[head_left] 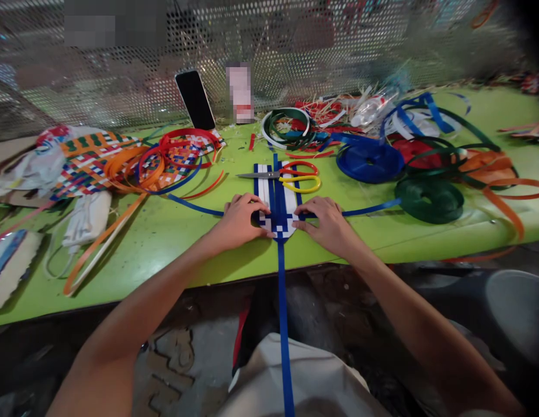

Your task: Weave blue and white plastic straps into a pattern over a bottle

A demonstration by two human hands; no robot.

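Observation:
A small woven piece of blue and white flat strips point(279, 222) lies near the table's front edge, its lower end rounded. My left hand point(244, 219) is closed at its left edge, thumb and fingertips on the weave. At the right edge, my right hand point(325, 225) pinches the piece the same way. A blue strip point(283, 301) runs from the weave down over my lap, and another blue strip point(369, 209) passes sideways under both hands. Scissors point(278, 175) with red and yellow handles rest across the upper strips, blades pointing left.
Rolls of blue strip point(370, 161) and green strip point(429, 200) lie right. Left are orange coils point(134, 168), a multicoloured woven piece point(91, 159) and a white power strip point(87, 217). A phone point(194, 99) leans on the perforated metal panel point(286, 46) behind the green table point(186, 231).

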